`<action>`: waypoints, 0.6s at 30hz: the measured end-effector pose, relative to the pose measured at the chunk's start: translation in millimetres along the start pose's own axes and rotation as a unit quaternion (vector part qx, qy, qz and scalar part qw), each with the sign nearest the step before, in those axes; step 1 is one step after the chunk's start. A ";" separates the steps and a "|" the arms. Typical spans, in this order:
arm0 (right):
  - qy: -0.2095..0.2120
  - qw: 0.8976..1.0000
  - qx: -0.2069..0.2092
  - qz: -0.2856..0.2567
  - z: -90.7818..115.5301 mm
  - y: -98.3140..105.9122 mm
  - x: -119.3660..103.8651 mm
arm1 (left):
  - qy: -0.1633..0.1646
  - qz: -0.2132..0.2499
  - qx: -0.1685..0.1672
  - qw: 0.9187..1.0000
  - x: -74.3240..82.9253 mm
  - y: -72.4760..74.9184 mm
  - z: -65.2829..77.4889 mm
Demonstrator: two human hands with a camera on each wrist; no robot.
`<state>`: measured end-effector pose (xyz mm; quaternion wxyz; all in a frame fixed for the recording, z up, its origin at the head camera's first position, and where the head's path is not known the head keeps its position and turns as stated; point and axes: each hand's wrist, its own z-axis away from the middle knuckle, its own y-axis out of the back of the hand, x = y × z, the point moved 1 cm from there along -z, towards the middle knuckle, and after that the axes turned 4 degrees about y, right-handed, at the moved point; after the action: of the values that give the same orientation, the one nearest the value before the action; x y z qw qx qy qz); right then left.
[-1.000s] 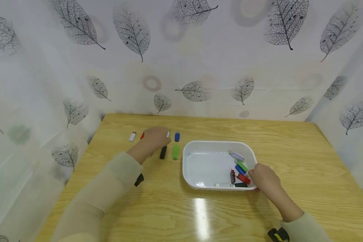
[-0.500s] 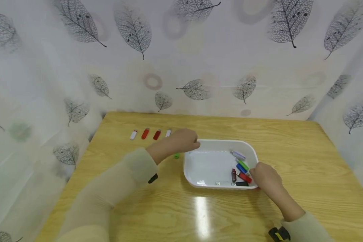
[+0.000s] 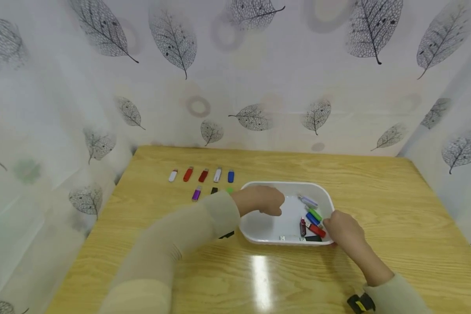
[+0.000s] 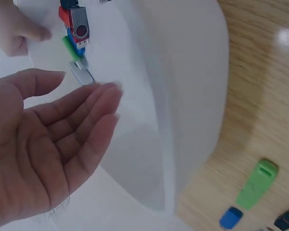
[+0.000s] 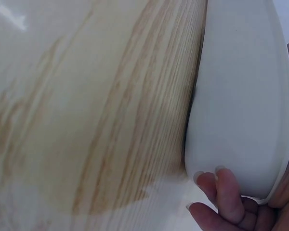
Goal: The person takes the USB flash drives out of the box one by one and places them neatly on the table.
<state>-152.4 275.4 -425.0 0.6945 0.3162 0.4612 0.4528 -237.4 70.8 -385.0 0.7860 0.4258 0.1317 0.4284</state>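
Note:
My left hand [image 3: 262, 200] hangs over the left half of a white plastic tray [image 3: 290, 220]. Its fingers are loosely bent with nothing between them, as the left wrist view shows. In the tray's right half lie several USB flash drives, among them a lavender one [image 3: 308, 201], a green one [image 3: 314, 214], a blue one [image 3: 312, 219], a red one [image 3: 316, 230], a dark red one [image 3: 303, 227] and a black one [image 3: 313, 238]. My right hand [image 3: 343, 229] grips the tray's right end, thumb at the rim and fingers [image 5: 229, 197] beneath it.
Left of the tray, a back row holds a white drive [image 3: 173, 175], a red one [image 3: 188, 174], a dark red one [image 3: 203, 175], another white one [image 3: 217, 175] and a blue one [image 3: 231, 176]. A purple drive [image 3: 196, 193] lies in front; my sleeve partly hides black and green ones [image 4: 257, 185].
My left hand has moved right, from above the drives on the table to over the tray, uncovering the back row. The right hand and the tray have stayed in place.

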 end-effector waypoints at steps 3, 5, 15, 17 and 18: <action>-0.001 1.000 0.001 0.001 0.2 0.2 0.9 | 0.005 0.041 -0.058 0.997 8.6 -4.5 -5.7; -0.001 1.000 0.003 0.003 -0.1 0.4 1.4 | 0.008 0.084 -0.098 0.992 13.9 -7.2 -8.7; -0.012 1.000 0.001 -0.001 0.3 -1.6 1.2 | -0.073 0.204 -0.217 0.952 35.9 -25.6 -19.0; -0.009 1.000 0.006 0.004 0.3 -1.6 0.5 | -0.073 0.203 -0.213 0.953 36.7 -26.8 -20.5; -0.009 1.000 0.008 0.005 0.3 -1.6 0.1 | -0.071 0.201 -0.208 0.955 36.8 -26.9 -21.4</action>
<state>-151.7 274.9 -426.3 0.6941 0.3278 0.4568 0.4495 -212.6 104.3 -413.1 0.7624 0.3000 -0.1048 0.5637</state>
